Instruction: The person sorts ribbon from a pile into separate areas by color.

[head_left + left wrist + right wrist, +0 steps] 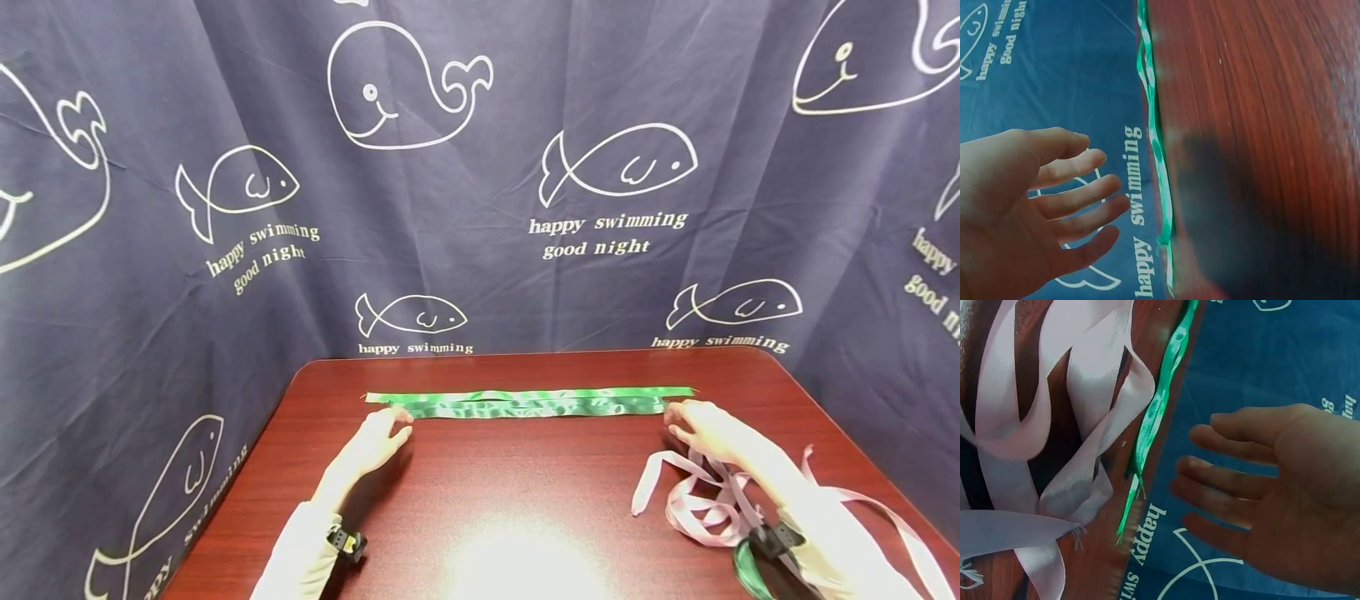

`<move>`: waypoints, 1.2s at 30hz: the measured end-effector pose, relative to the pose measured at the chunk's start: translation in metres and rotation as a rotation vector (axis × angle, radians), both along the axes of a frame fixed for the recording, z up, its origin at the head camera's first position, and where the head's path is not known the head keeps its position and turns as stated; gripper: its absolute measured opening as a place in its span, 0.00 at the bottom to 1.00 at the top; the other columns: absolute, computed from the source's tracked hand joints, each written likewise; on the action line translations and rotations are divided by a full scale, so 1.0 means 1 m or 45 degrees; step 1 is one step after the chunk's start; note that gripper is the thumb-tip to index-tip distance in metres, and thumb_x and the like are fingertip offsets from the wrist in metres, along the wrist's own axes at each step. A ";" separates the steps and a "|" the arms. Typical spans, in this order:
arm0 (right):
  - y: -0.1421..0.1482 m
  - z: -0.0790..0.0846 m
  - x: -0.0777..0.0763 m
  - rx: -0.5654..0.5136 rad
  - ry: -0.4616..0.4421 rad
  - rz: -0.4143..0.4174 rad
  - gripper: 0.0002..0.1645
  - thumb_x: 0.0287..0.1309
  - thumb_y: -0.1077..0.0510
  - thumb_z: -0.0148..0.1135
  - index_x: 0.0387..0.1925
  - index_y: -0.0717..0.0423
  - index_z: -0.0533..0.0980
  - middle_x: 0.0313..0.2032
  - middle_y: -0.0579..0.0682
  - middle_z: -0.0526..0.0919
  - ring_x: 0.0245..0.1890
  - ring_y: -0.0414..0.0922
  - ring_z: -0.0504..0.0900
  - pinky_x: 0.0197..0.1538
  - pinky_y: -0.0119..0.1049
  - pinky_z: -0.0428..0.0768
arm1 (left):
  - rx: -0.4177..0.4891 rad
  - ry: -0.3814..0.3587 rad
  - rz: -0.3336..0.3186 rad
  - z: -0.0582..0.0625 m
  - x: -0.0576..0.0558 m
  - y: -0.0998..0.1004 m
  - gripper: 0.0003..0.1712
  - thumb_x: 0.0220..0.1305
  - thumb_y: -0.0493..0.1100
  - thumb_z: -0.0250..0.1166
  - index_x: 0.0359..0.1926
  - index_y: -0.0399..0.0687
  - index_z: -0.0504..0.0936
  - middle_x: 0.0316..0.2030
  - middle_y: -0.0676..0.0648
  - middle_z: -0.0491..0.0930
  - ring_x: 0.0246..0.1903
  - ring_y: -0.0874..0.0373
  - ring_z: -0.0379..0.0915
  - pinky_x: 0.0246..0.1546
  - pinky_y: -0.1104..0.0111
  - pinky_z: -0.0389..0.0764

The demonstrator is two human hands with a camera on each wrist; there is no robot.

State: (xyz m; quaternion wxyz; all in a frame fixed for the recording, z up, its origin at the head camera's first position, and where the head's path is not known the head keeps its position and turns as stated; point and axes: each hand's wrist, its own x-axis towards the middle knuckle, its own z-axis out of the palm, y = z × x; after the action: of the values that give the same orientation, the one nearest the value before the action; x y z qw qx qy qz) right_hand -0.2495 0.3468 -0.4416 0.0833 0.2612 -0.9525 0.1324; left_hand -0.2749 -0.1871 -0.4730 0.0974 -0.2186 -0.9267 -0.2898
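Two green ribbons (525,408) lie side by side on the counter (480,475) — left hand (381,437) by their left end, right hand (705,429) by their right — both hands' fingers (1079,197) loosely spread. Pink ribbon (1094,375) lies looped on their near side, rightward.

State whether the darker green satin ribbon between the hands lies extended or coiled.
Extended: the darker green satin ribbon runs straight between left hand and right hand.

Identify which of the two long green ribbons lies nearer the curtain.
The lighter green ribbon. It runs along the curtain side of the darker green ribbon and extends past it at both ends.
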 end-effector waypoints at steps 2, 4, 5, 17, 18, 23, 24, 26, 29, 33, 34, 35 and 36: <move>0.000 0.002 0.003 0.008 -0.034 -0.001 0.03 0.52 0.65 0.66 0.30 0.56 0.79 0.27 0.41 0.80 0.29 0.39 0.76 0.35 0.38 0.76 | -0.002 0.028 -0.030 0.002 0.002 0.003 0.10 0.62 0.36 0.62 0.43 0.37 0.80 0.39 0.45 0.81 0.45 0.47 0.76 0.53 0.53 0.73; 0.001 0.004 0.007 0.011 -0.088 0.005 0.03 0.52 0.64 0.66 0.31 0.56 0.79 0.28 0.42 0.81 0.29 0.40 0.77 0.36 0.39 0.77 | -0.002 0.052 -0.065 0.004 0.004 0.006 0.09 0.61 0.35 0.63 0.43 0.37 0.80 0.39 0.45 0.82 0.44 0.47 0.77 0.53 0.53 0.74; 0.001 0.005 0.008 0.007 -0.116 0.012 0.04 0.52 0.64 0.66 0.32 0.57 0.79 0.29 0.43 0.81 0.30 0.42 0.78 0.37 0.40 0.77 | -0.002 0.062 -0.088 0.006 0.005 0.008 0.09 0.61 0.35 0.63 0.43 0.36 0.80 0.38 0.45 0.82 0.44 0.47 0.77 0.52 0.54 0.74; 0.002 0.014 0.025 -0.055 -0.247 0.047 0.06 0.52 0.61 0.66 0.33 0.57 0.79 0.32 0.46 0.84 0.32 0.43 0.81 0.37 0.39 0.78 | -0.075 0.042 -0.122 0.004 0.015 0.019 0.15 0.63 0.38 0.62 0.49 0.36 0.79 0.45 0.42 0.82 0.50 0.45 0.76 0.55 0.52 0.73; 0.002 0.014 0.027 -0.057 -0.244 0.048 0.06 0.52 0.61 0.66 0.33 0.57 0.79 0.32 0.46 0.84 0.32 0.43 0.81 0.36 0.39 0.78 | -0.086 0.040 -0.123 0.004 0.016 0.019 0.15 0.63 0.39 0.62 0.49 0.36 0.79 0.46 0.42 0.82 0.50 0.45 0.76 0.56 0.52 0.73; 0.003 0.009 0.033 -0.095 -0.214 0.064 0.05 0.52 0.63 0.65 0.33 0.56 0.78 0.31 0.43 0.82 0.31 0.36 0.77 0.35 0.36 0.76 | -0.112 0.022 -0.133 0.005 0.021 0.021 0.17 0.64 0.41 0.61 0.51 0.37 0.79 0.48 0.41 0.82 0.52 0.46 0.76 0.57 0.52 0.72; 0.004 0.007 0.034 -0.105 -0.196 0.068 0.05 0.52 0.63 0.64 0.33 0.55 0.78 0.31 0.43 0.82 0.31 0.34 0.76 0.34 0.35 0.76 | -0.109 0.008 -0.131 0.006 0.023 0.021 0.17 0.65 0.41 0.61 0.52 0.38 0.79 0.48 0.41 0.82 0.53 0.46 0.75 0.57 0.52 0.72; 0.005 0.004 0.036 -0.120 -0.145 0.086 0.06 0.51 0.64 0.64 0.32 0.54 0.78 0.30 0.42 0.81 0.30 0.34 0.75 0.33 0.34 0.75 | -0.117 0.011 -0.134 0.007 0.026 0.021 0.17 0.65 0.42 0.61 0.52 0.38 0.79 0.49 0.42 0.82 0.54 0.46 0.75 0.58 0.52 0.71; 0.007 -0.001 0.039 -0.137 -0.063 0.121 0.07 0.50 0.65 0.65 0.31 0.51 0.78 0.28 0.40 0.80 0.28 0.33 0.73 0.32 0.33 0.74 | -0.129 0.016 -0.127 0.008 0.029 0.023 0.18 0.65 0.42 0.61 0.53 0.38 0.79 0.50 0.41 0.81 0.54 0.45 0.74 0.58 0.51 0.70; 0.008 -0.004 0.042 -0.174 -0.048 0.156 0.07 0.52 0.64 0.66 0.32 0.51 0.77 0.29 0.41 0.80 0.28 0.30 0.72 0.30 0.32 0.74 | -0.144 0.001 -0.108 0.007 0.032 0.026 0.19 0.65 0.44 0.61 0.54 0.40 0.78 0.51 0.42 0.81 0.55 0.45 0.73 0.59 0.51 0.70; 0.008 -0.004 0.043 -0.189 -0.050 0.167 0.07 0.52 0.64 0.66 0.32 0.52 0.77 0.29 0.41 0.81 0.28 0.29 0.72 0.30 0.32 0.74 | -0.137 -0.014 -0.109 0.006 0.033 0.027 0.20 0.65 0.44 0.61 0.55 0.40 0.78 0.52 0.42 0.81 0.56 0.45 0.73 0.59 0.50 0.69; 0.008 -0.004 0.044 -0.209 -0.063 0.179 0.07 0.52 0.64 0.66 0.33 0.52 0.77 0.29 0.42 0.81 0.29 0.28 0.72 0.30 0.32 0.74 | -0.131 -0.031 -0.106 0.006 0.034 0.028 0.20 0.65 0.45 0.61 0.56 0.41 0.78 0.52 0.42 0.81 0.56 0.45 0.73 0.59 0.50 0.69; 0.008 -0.004 0.045 -0.228 -0.071 0.192 0.07 0.53 0.65 0.66 0.34 0.53 0.77 0.30 0.43 0.81 0.29 0.28 0.72 0.30 0.32 0.74 | -0.126 -0.042 -0.099 0.005 0.035 0.029 0.20 0.65 0.45 0.61 0.56 0.42 0.78 0.52 0.43 0.81 0.56 0.45 0.73 0.59 0.50 0.69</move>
State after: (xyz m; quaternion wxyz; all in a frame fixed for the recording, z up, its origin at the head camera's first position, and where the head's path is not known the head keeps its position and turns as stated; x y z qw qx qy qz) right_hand -0.2046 0.3550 -0.4452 0.0697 0.3198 -0.9165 0.2301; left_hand -0.2401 -0.1578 -0.4677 0.0598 -0.2541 -0.9322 -0.2508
